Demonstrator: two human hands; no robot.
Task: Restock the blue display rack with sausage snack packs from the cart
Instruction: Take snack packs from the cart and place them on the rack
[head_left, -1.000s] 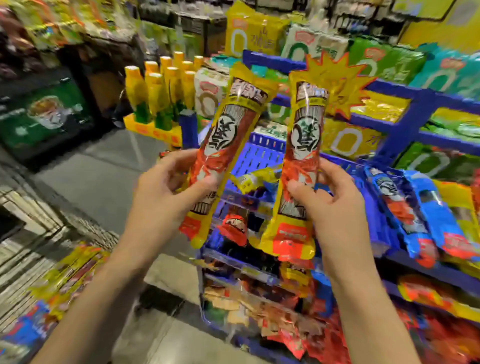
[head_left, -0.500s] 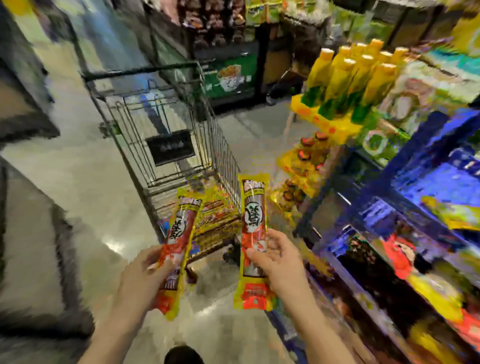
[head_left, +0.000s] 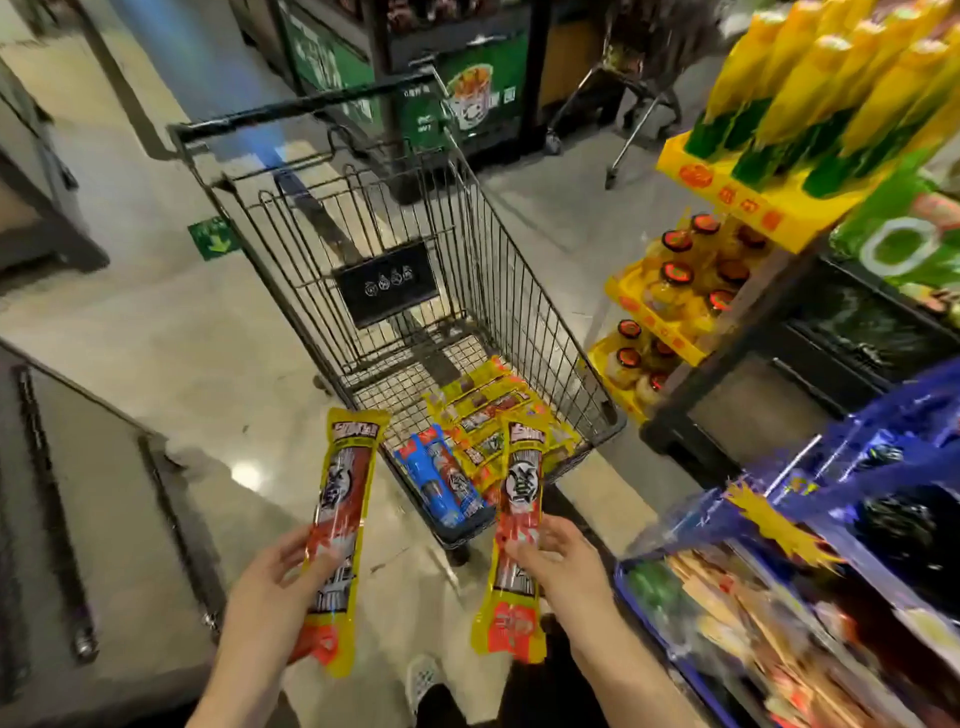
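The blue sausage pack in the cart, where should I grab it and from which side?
Grip the blue sausage pack across its narrow width near the middle, reaching down from above over the cart rim. It lies flat and long in the near corner, its top face exposed beside the yellow packs. Both hands already hold packs, so free one first.

Each long plastic sausage snack pack held up, one on the left (head_left: 340, 525) and one on the right (head_left: 517, 535), is yellow-edged with a red band, a black-and-white emblem and an orange-red bottom patch. In the dark grey wire shopping cart (head_left: 467, 291) lie more yellow packs (head_left: 483, 410) and blue ones (head_left: 441, 483). The plastic display rack (head_left: 883, 441) is blue with a yellow starburst tag (head_left: 774, 525). The polished floor (head_left: 171, 332) is mottled beige.
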